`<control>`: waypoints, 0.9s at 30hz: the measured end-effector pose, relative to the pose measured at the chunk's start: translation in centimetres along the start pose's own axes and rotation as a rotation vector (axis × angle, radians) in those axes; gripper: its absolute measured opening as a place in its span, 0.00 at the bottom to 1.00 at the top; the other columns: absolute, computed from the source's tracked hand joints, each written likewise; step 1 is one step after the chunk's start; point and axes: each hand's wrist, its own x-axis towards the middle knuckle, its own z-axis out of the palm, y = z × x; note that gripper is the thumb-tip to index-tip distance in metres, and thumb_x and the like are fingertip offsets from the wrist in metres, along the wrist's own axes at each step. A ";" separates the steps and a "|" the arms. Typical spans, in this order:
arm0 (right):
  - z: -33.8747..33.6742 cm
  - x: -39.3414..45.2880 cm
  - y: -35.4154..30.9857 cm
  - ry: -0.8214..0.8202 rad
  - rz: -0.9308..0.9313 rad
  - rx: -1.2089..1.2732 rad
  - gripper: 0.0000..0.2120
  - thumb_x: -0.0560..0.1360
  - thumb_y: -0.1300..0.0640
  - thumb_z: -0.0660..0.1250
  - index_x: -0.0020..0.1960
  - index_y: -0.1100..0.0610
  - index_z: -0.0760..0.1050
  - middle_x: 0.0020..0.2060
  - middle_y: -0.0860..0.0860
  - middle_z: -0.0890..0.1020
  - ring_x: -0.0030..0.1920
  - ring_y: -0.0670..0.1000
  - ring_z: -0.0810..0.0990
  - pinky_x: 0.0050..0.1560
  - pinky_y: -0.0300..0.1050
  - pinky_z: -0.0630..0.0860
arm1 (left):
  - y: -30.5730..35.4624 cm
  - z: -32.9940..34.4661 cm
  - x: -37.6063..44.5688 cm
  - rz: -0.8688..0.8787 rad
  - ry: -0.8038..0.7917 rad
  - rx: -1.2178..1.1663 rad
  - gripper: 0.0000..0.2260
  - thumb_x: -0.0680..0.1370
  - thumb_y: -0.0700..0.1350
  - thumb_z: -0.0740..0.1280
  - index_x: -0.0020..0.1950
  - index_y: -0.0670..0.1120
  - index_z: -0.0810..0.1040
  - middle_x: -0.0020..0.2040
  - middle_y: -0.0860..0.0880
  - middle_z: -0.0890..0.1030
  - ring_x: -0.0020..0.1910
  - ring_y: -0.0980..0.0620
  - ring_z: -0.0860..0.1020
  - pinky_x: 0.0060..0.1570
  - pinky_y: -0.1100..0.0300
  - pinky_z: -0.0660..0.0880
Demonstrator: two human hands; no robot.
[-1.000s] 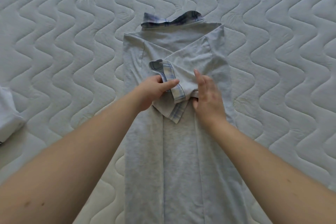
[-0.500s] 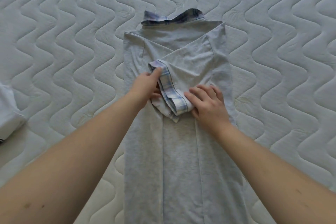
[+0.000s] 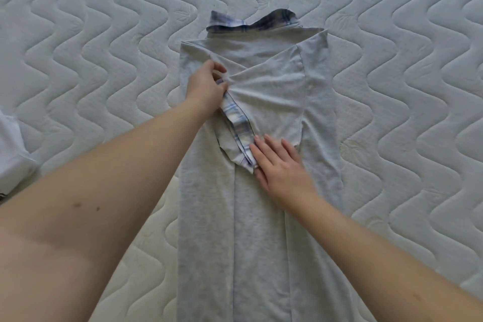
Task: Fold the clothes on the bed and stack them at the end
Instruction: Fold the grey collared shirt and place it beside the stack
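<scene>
A light grey shirt point(image 3: 261, 230) with a blue plaid collar point(image 3: 251, 24) lies lengthwise on the mattress, both sides folded inward into a long strip. Its two sleeves cross over the chest, and one plaid-trimmed cuff point(image 3: 239, 129) shows in the middle. My left hand point(image 3: 206, 86) pinches the upper end of that cuff near the shirt's left edge. My right hand point(image 3: 279, 165) lies flat, fingers together, pressing the sleeve's lower end against the shirt body.
The quilted white mattress point(image 3: 104, 47) with a wavy stitch pattern surrounds the shirt on all sides. A white garment point(image 3: 11, 157) lies at the far left edge, partly cut off by the frame.
The cuff has been drawn out flatter and straighter. My left hand slid up and left along it to its top; my right hand went from gripping the cuff's lower end to pressing flat.
</scene>
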 end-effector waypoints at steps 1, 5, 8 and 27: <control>0.1 -0.4 -0.4 -0.077 0.020 -0.001 0.25 0.82 0.50 0.59 0.77 0.57 0.63 0.76 0.53 0.64 0.77 0.54 0.61 0.77 0.55 0.54 | -0.4 0.1 -0.5 0.017 0.014 0.090 0.12 0.78 0.40 0.67 0.60 0.48 0.75 0.49 0.50 0.76 0.44 0.57 0.76 0.39 0.72 0.70; -0.3 -1.6 -1.3 -0.007 0.034 0.001 0.24 0.81 0.49 0.53 0.72 0.58 0.72 0.71 0.55 0.72 0.72 0.53 0.70 0.73 0.55 0.64 | -1.8 0.7 -3.6 0.311 0.125 0.469 0.20 0.78 0.42 0.61 0.71 0.46 0.69 0.69 0.43 0.69 0.67 0.43 0.68 0.65 0.49 0.65; -0.1 -1.6 -1.6 0.162 0.071 0.077 0.22 0.80 0.51 0.56 0.69 0.59 0.74 0.68 0.54 0.76 0.69 0.53 0.74 0.70 0.55 0.66 | -2.7 2.2 -6.0 0.587 0.045 0.631 0.23 0.82 0.49 0.54 0.78 0.50 0.61 0.79 0.48 0.60 0.78 0.48 0.55 0.75 0.50 0.49; 1.6 -7.7 1.7 -0.134 0.350 -0.055 0.31 0.80 0.41 0.47 0.79 0.52 0.52 0.79 0.51 0.53 0.78 0.48 0.49 0.77 0.50 0.41 | -9.4 5.2 -18.1 0.596 -0.202 0.905 0.28 0.82 0.59 0.45 0.80 0.51 0.47 0.80 0.52 0.47 0.79 0.52 0.47 0.77 0.50 0.44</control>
